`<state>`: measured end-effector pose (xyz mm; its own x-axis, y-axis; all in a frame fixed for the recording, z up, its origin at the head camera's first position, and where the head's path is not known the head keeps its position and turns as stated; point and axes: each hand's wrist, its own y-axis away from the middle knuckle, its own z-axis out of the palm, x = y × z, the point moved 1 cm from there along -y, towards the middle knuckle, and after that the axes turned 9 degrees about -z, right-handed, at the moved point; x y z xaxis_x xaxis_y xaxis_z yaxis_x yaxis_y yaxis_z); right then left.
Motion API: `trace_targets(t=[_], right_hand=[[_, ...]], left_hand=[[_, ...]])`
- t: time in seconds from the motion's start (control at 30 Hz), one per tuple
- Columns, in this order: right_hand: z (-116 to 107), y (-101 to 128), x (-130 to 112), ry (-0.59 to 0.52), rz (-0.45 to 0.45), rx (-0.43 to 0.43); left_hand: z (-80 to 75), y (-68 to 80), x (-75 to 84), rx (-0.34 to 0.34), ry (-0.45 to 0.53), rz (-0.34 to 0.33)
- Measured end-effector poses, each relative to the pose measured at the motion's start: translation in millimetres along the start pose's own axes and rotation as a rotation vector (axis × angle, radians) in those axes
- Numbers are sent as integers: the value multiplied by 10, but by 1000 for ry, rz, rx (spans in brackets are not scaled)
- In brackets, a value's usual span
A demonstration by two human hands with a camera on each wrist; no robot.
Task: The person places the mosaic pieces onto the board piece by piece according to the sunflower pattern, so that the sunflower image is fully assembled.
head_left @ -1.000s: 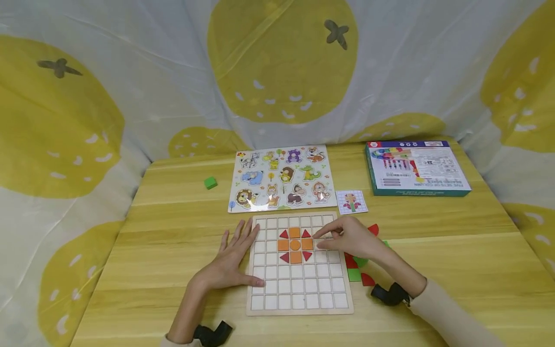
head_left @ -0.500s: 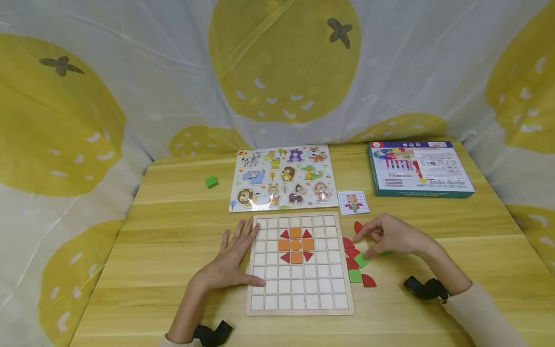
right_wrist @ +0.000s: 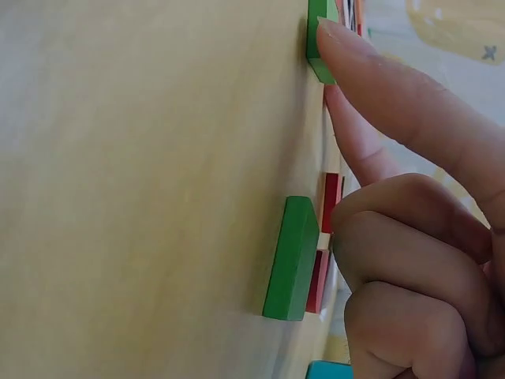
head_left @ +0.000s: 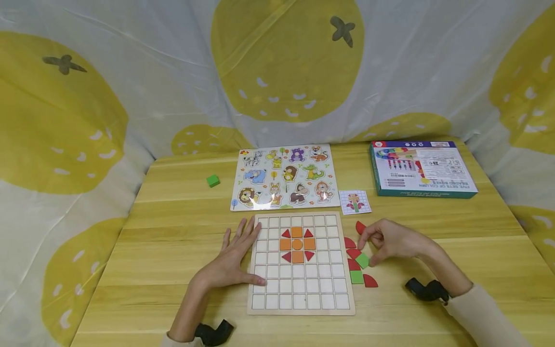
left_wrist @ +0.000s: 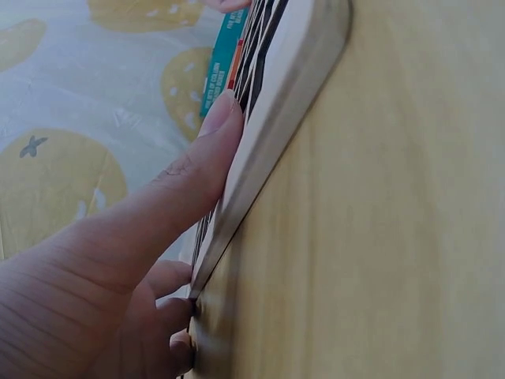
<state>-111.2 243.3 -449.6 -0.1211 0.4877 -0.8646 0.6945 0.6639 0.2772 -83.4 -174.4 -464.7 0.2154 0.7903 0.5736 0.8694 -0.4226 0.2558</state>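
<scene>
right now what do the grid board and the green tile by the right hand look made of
Grid board: probably light wood, matte; pale rim with rounded edge in the left wrist view.
Green tile: a thick flat block, likely painted wood, even matte green; the paint hides any grain.

grid board [head_left: 301, 294] lying at front centre of tabletop [head_left: 173, 226] | left hand [head_left: 234, 262] resting on its left edge | loose tiles [head_left: 356, 276] lying just right of board, right hand [head_left: 390, 239] touching one | animal puzzle [head_left: 284, 177] sitting behind board | pattern card [head_left: 355, 202] lying right of puzzle | box [head_left: 422, 168] sitting far right rear | small cube [head_left: 213, 180] lying left of puzzle
</scene>
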Motion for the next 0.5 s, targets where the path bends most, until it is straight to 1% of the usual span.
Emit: trace_targets(t=[0.3,0.5], right_hand=[[-24,26,17,32,-7,5],[-2,11,23,51,-36,1]], left_hand=[[0,-1,18,6,-14,3],[-4,-5,22,4,-3,-7]])
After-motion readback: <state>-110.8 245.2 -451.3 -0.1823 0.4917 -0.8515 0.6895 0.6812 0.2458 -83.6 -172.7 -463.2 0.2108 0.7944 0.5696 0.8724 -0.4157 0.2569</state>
